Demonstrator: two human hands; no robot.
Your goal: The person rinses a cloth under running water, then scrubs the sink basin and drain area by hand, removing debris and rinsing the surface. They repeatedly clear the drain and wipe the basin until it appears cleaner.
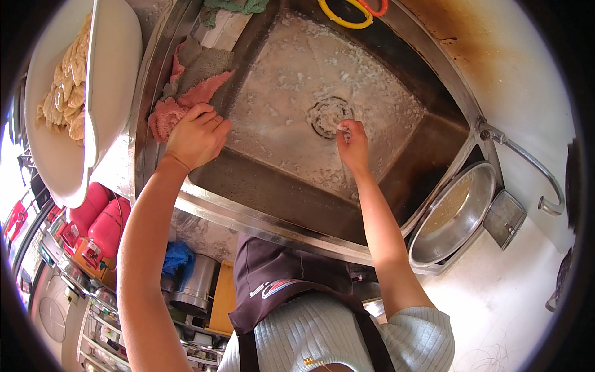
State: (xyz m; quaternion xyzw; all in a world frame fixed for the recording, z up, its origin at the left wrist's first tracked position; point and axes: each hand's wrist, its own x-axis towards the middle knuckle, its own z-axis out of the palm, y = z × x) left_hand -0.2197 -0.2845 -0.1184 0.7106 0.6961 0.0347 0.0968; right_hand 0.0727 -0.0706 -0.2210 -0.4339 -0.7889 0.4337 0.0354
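Observation:
Below me lies a wide, deep metal sink (274, 195) whose bottom is coated with whitish wet residue. My right hand (352, 142) is low in it, its fingertips pinched together beside the round drain (327, 116), where pale crumbly residue is heaped; a bit of whitish matter seems to be between the fingers. My left hand (199, 135) rests at the left rim, fingers curled, against a pink and grey-brown cloth (204, 90). Whether it grips the cloth cannot be told. A green cloth (241, 5) lies at the sink's far left corner.
Left stands a white plastic tub (118, 69) with pale, dough-like pieces (69, 97). Yellow (346, 21) and red handles stick out at the far edge. On the right are a metal bowl (453, 214) holding cloudy liquid and a curved metal pipe (530, 160). Red gas cylinders (109, 228) stand lower left.

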